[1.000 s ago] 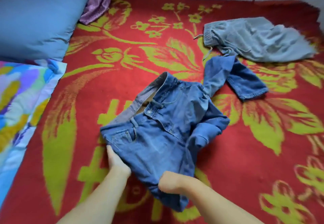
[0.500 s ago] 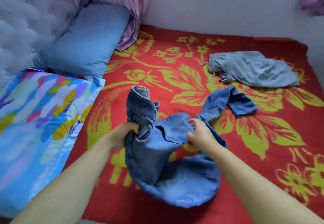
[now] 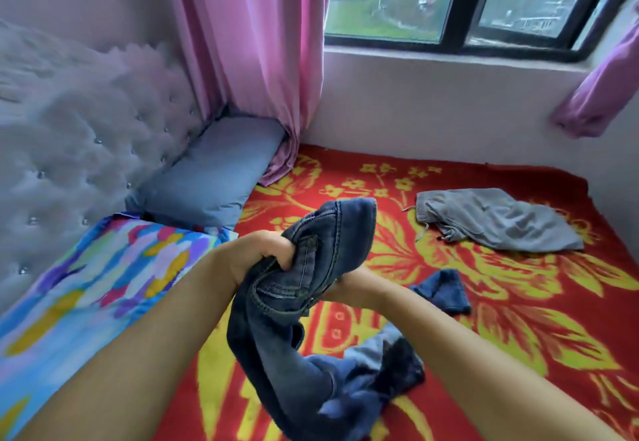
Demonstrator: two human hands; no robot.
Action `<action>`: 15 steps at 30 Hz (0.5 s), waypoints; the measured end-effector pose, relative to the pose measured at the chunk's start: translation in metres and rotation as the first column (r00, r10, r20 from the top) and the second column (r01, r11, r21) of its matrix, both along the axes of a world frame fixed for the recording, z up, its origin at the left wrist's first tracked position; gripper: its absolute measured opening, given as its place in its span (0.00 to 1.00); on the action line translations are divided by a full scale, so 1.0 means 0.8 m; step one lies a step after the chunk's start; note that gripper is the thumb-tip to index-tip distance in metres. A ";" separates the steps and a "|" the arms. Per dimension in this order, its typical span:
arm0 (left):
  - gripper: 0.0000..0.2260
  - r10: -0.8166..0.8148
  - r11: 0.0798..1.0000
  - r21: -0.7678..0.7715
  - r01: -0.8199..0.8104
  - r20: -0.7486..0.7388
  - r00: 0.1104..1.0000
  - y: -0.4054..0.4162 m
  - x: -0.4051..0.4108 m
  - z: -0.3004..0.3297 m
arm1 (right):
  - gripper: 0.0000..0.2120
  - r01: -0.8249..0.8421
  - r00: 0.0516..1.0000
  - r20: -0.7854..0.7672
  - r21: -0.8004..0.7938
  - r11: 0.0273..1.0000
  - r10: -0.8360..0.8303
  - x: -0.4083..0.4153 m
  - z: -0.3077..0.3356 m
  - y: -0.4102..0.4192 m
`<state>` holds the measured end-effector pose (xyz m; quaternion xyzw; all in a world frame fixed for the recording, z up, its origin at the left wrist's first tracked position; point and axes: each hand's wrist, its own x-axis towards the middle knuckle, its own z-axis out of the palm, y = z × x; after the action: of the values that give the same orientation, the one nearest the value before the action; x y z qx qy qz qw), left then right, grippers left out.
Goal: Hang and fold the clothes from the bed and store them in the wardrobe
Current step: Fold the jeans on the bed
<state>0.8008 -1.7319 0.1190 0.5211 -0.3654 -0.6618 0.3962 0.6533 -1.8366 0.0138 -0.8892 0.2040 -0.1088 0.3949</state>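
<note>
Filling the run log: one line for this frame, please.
phase: picking up jeans | left hand: grips jeans at waistband | right hand: holds jeans, fingers hidden | jeans: lifted, legs trailing on blanket | grey sweatpants: untouched on blanket

so that's 1 jeans [image 3: 311, 268], 1 grey pants [image 3: 498, 219], 2 pillows [image 3: 207, 178] [image 3: 86, 285], 2 curtains [image 3: 249, 53] [image 3: 601, 95], 1 window [image 3: 463, 1], 2 hands [image 3: 252, 254] [image 3: 352, 285]

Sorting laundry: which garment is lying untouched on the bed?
The grey pants, crumpled near the window wall; both hands hold the jeans lifted.
</note>
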 end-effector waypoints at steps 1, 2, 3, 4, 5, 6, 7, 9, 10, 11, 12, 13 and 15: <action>0.09 0.023 0.999 -0.023 -0.023 -0.005 1.000 -0.002 0.003 0.008 | 0.11 0.028 0.999 -0.023 -0.002 1.000 -0.028 -0.003 0.011 -0.004; 0.11 0.045 0.998 -0.038 -0.045 -0.007 0.999 -0.006 0.008 0.013 | 0.09 0.063 0.996 -0.056 0.005 0.998 -0.062 -0.008 0.019 -0.008; 0.13 0.063 0.997 -0.038 -0.063 -0.012 0.998 -0.011 0.014 0.015 | 0.06 0.104 0.993 -0.065 0.046 0.994 -0.101 -0.015 0.025 -0.013; 0.15 0.070 0.997 -0.027 -0.071 -0.017 0.997 -0.015 0.019 0.018 | 0.06 0.150 0.988 -0.043 0.126 0.981 -0.145 -0.024 0.030 -0.016; 0.18 0.068 0.997 -0.025 -0.068 -0.016 0.998 -0.019 0.024 0.019 | 0.06 0.201 0.979 -0.005 0.212 0.956 -0.205 -0.035 0.035 -0.018; 0.21 0.062 0.997 -0.044 -0.062 -0.010 0.998 -0.023 0.030 0.020 | 0.05 0.263 0.959 0.029 0.272 0.926 -0.281 -0.045 0.042 -0.020; 0.22 0.053 0.995 -0.084 -0.053 -0.004 0.999 -0.027 0.036 0.020 | 0.06 0.324 0.933 0.054 0.301 0.897 -0.355 -0.055 0.052 -0.024; 0.22 0.026 0.982 -0.190 -0.023 0.009 1.000 -0.033 0.045 0.019 | 0.08 0.409 0.889 0.088 0.292 0.865 -0.450 -0.073 0.073 -0.031; 0.21 0.012 0.972 -0.234 -0.004 0.032 0.999 -0.037 0.047 0.018 | 0.09 0.440 0.874 0.091 0.272 0.856 -0.478 -0.080 0.083 -0.033; 0.21 0.000 0.965 -0.260 0.019 0.074 0.997 -0.040 0.048 0.016 | 0.09 0.473 0.861 0.077 0.241 0.848 -0.502 -0.086 0.092 -0.033; 0.22 -0.009 0.961 -0.272 0.045 0.133 0.991 -0.043 0.046 0.015 | 0.09 0.505 0.849 0.059 0.205 0.838 -0.526 -0.094 0.099 -0.035; 0.23 -0.015 0.960 -0.270 0.070 0.198 0.980 -0.046 0.044 0.012 | 0.09 0.529 0.838 0.043 0.183 0.829 -0.544 -0.098 0.103 -0.036; 0.22 -0.048 0.956 -0.264 0.128 0.290 0.956 -0.051 0.035 0.004 | 0.05 0.561 0.819 0.038 0.152 0.814 -0.572 -0.110 0.111 -0.037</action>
<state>0.8286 -1.7725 0.1225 0.5315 -0.5308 -0.5400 0.3797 0.5653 -1.8665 0.1030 -0.7543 0.4499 -0.2439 0.4112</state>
